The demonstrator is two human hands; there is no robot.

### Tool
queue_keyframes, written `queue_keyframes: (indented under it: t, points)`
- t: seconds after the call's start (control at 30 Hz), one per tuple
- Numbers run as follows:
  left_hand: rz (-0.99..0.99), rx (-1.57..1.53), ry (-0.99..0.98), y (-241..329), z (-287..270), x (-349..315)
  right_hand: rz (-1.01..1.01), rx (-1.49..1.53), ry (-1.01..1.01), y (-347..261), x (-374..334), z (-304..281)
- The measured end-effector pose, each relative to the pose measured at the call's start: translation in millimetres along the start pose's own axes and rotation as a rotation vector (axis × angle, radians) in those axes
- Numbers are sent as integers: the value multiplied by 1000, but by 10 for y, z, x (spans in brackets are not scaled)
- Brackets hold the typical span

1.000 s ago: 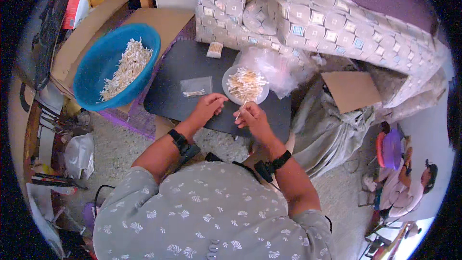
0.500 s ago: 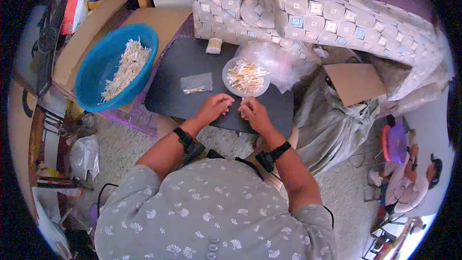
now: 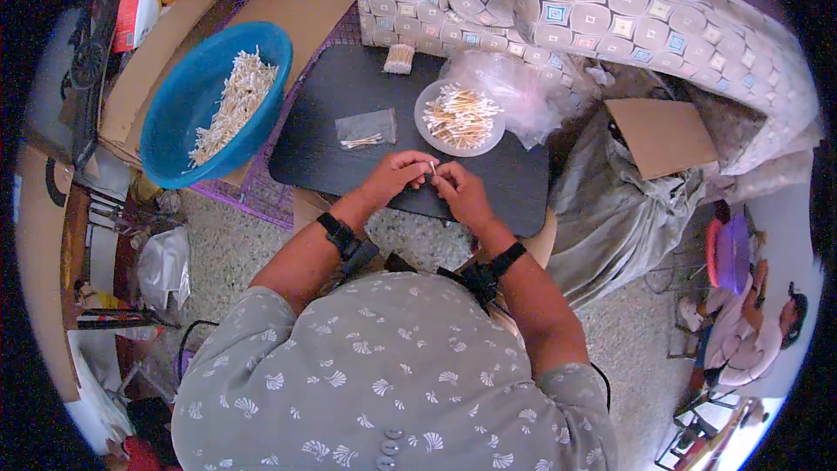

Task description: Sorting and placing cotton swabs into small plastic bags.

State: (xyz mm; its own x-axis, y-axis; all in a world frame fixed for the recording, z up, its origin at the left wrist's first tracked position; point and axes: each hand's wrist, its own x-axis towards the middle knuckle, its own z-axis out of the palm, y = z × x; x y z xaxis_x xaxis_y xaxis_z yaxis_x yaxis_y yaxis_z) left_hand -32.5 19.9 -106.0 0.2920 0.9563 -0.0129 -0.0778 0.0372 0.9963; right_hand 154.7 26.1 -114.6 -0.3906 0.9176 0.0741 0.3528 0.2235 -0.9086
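My right hand (image 3: 460,191) pinches a cotton swab (image 3: 433,168), its white tip standing up between the fingers. Close beside it, my left hand (image 3: 399,176) has its fingertips drawn together at the same swab; whether it grips the swab too is too small to tell. Both hands are above the near part of a dark table (image 3: 331,78). Just beyond them stands a white bowl (image 3: 422,133) heaped with cotton swabs (image 3: 462,115). Left of the bowl lies a small clear bag (image 3: 377,125) with several swabs (image 3: 361,140) on it or in it.
A blue tub (image 3: 166,135) with many swabs stands left of the table. A bundle of swabs (image 3: 399,58) sits at the table's far edge. Clear plastic (image 3: 510,92) and a patterned sofa (image 3: 602,9) lie beyond. A cardboard piece (image 3: 661,135) tops a grey cloth; a person (image 3: 750,340) sits far right.
My hands have come closer together, and the swab's white tip now shows between them. The whole view has shifted slightly, with the table sitting a little higher and further right.
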Motion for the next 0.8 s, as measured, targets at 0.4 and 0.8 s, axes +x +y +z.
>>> queue_keyframes:
  t: [0.4,0.8]
  points:
    - [9,137,79,44,16,-72,-75,-14,136,44,-34,56]
    - [299,570,54,-157,57,30,94,437,136,-66,-20,-78]
